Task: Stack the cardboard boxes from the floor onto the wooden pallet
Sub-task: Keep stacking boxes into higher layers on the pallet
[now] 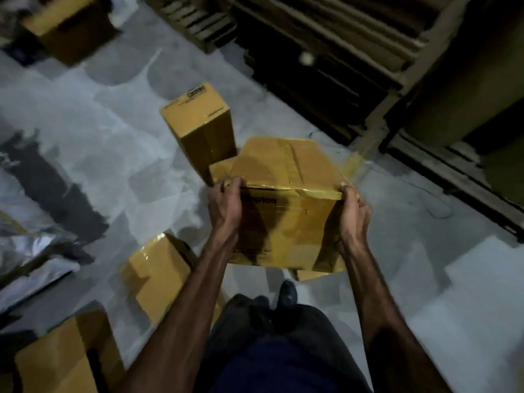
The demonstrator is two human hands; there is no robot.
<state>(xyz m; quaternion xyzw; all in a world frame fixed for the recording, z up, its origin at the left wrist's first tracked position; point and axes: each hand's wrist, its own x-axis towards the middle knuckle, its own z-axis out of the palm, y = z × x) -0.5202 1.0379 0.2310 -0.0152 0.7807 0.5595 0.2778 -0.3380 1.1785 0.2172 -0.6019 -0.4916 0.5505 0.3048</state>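
Observation:
I hold a taped yellow-brown cardboard box in front of me, above the floor. My left hand grips its near left top corner, fingers curled over the edge. My right hand grips the near right top corner the same way. On the grey floor stand more boxes: an upright one just beyond, one by my left forearm, one at the bottom left and one at the top left. A dark wooden pallet with slats lies at the upper right.
Silvery plastic wrap lies crumpled at the left edge. A wooden frame runs along the right side near the pallet. My shoe and dark trousers show below the held box. A pale floor patch lies to the right.

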